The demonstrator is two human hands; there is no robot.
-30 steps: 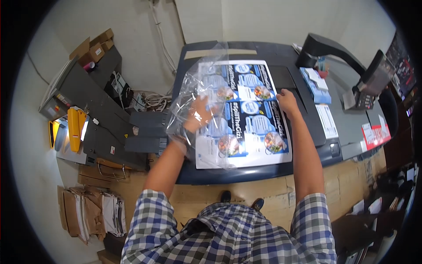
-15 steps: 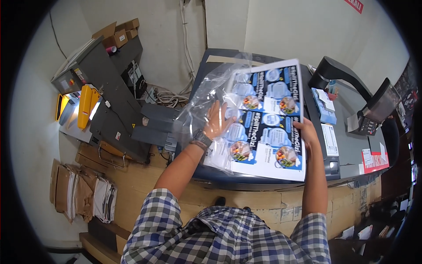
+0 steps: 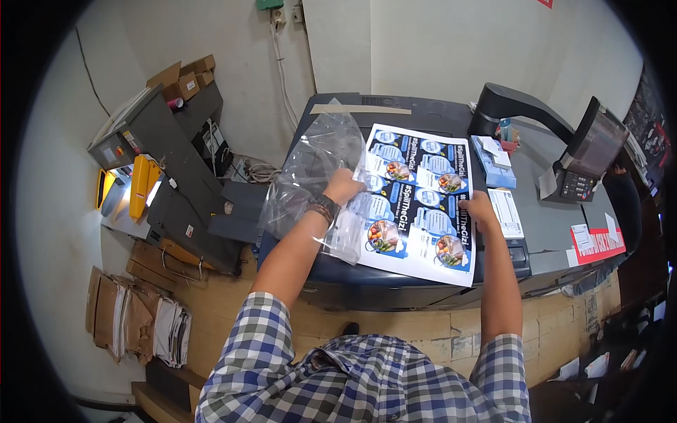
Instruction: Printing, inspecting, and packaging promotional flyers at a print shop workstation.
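Printed sheets (image 3: 416, 204) with blue, black and white panels and round food pictures lie over the top of a dark machine. My right hand (image 3: 481, 209) is closed on their right edge, thumb on top. A crumpled clear plastic bag (image 3: 310, 166) spreads along the left side of the sheets. My left hand (image 3: 344, 185) is closed on the plastic close to the sheets' left edge; its fingertips are partly hidden, so whether it also pinches paper cannot be made out.
The dark office machine (image 3: 338, 271) carries a control panel with a screen (image 3: 598, 134) on the right. A blue box (image 3: 493, 162) and a white paper slip (image 3: 505, 213) lie beside the sheets. Left stand a grey machine with a yellow part (image 3: 144, 187) and cardboard stacks (image 3: 141, 317).
The sheets have come down flatter onto the machine, and the plastic has shifted left off them. My left hand's spread fingers have closed. My right hand keeps the right edge.
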